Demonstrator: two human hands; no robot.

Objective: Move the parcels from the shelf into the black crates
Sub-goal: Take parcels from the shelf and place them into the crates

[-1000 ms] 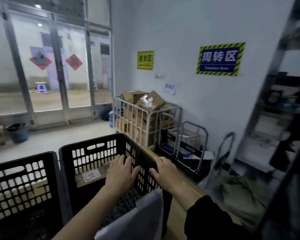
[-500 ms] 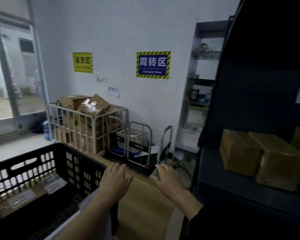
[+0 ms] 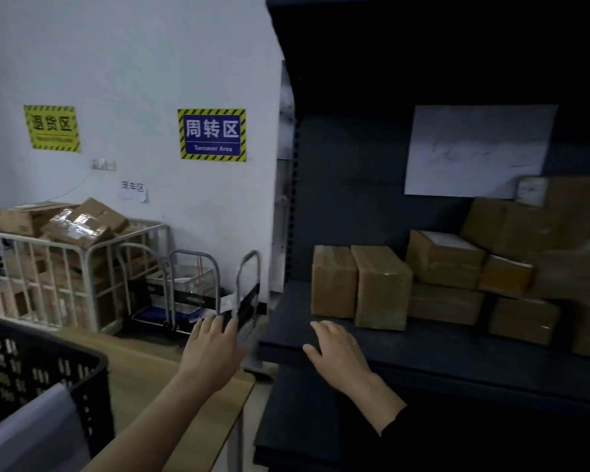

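Note:
A dark shelf [image 3: 440,349] fills the right side and carries several brown taped parcels. Two upright parcels [image 3: 382,287] stand nearest at its left, with more stacked behind to the right [image 3: 525,226]. My right hand [image 3: 338,356] hovers open over the shelf's front edge, just short of the nearest parcels, holding nothing. My left hand [image 3: 212,349] is stretched forward, fingers straight and empty, left of the shelf above the wooden table [image 3: 171,386]. A black crate [image 3: 48,366] sits at the lower left with a grey bag [image 3: 34,430] inside.
A white wire cage cart [image 3: 69,267] full of cardboard boxes stands against the wall at the left. Two folded hand trolleys [image 3: 198,287] lean beside it. A white sheet [image 3: 477,148] hangs on the shelf's back panel.
The view has swung right from the crates to the shelf. Both hands left the crate rim and now reach toward the parcels, the right one over the shelf edge.

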